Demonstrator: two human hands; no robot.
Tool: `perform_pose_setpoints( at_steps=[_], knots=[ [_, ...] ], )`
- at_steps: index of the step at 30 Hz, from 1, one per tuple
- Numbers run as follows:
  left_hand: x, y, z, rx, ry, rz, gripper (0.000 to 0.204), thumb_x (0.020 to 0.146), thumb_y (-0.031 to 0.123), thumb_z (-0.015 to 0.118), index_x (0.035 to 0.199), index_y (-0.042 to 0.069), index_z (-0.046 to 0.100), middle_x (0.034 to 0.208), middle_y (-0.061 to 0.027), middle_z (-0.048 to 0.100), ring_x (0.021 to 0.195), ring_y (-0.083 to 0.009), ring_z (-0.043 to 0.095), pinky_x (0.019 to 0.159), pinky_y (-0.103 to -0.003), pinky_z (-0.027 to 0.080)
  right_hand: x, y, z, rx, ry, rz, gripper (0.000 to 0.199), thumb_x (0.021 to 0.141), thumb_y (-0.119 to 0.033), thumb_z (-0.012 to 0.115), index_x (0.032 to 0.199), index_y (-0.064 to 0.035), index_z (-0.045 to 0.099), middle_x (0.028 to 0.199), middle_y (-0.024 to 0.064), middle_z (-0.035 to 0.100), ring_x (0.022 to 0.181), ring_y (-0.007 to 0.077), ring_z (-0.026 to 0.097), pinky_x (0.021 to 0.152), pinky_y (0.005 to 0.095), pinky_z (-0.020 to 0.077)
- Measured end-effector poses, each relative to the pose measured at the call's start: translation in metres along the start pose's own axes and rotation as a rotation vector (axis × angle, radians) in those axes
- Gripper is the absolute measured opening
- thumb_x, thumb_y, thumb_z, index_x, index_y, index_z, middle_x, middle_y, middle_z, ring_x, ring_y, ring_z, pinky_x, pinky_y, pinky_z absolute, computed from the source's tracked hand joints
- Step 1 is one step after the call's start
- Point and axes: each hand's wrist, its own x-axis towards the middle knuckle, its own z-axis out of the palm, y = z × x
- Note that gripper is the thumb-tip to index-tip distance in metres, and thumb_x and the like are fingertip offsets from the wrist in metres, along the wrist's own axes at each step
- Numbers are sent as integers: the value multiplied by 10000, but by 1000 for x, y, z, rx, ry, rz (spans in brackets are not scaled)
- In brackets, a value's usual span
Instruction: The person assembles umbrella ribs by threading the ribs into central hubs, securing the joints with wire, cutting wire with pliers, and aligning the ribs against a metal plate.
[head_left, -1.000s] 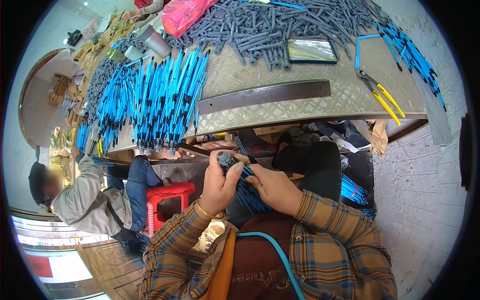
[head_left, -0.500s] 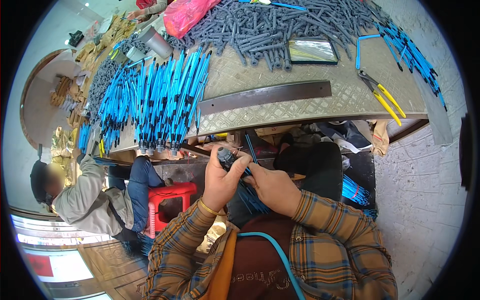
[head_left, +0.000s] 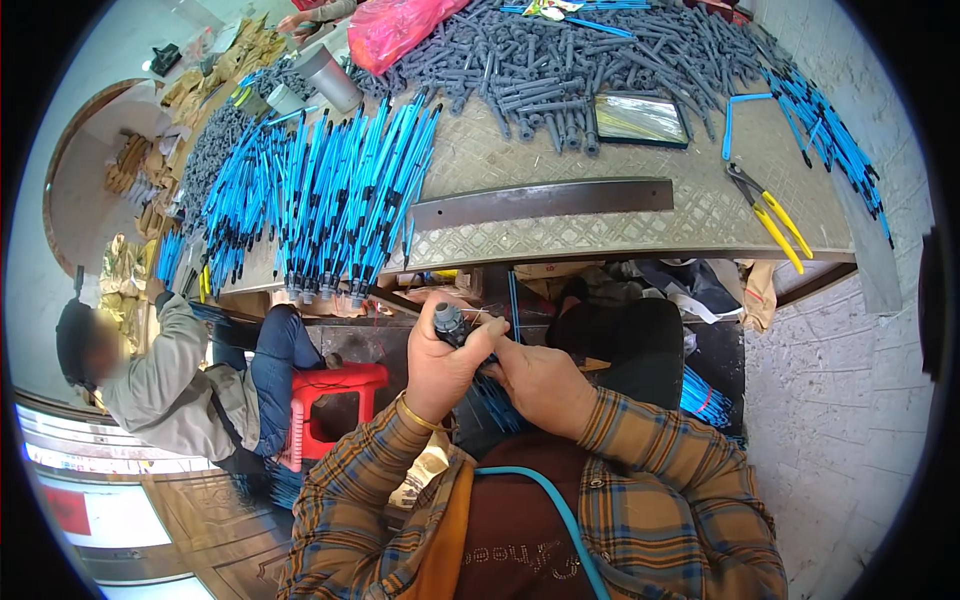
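Note:
Above my lap, my left hand (head_left: 437,362) is wrapped round a dark grey, ribbed plastic fitting (head_left: 449,318), its blunt end poking up between thumb and fingers. My right hand (head_left: 548,385) meets the left one, thumb and fingers pinched together at the fitting's lower side. What exactly those right fingertips hold is hidden. Thin wire-like strands show just beyond the fingers. Below my hands, a bunch of blue rods (head_left: 492,402) lies over my lap, partly covered by the hands.
The bench bears blue rods with black joints (head_left: 340,195), heaped grey plastic plugs (head_left: 560,60), a dark metal bar (head_left: 540,203), yellow-handled cutters (head_left: 772,220) and a tray of fine strands (head_left: 641,120). At left, a person in a light jacket (head_left: 185,385) sits near a red stool (head_left: 335,400).
The view has shifted slightly, so the bench things sit a little further right and lower. Both hands keep their grip, close together, with small finger movements.

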Motion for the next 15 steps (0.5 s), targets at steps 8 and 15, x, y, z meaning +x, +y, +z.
perform_pose_setpoints(
  at_steps=[8,15],
  knots=[
    [-16,5,-14,-34,180,-4,132,766,-23,605,797,21,484,725,-67,623,663,-125,607,629,-233,486,14,-2,7,99,-194,-74,311,840,-249,573,1020,-15,477,791,160,580,709,326,590,603,393,478],
    [-51,-2,-62,-140,364,134,74,804,-2,480,830,32,421,676,-121,587,660,-219,603,664,-325,503,18,31,-89,-272,41,-80,389,795,-209,616,1126,-18,542,1049,188,586,980,354,550,848,407,441]
  ],
)
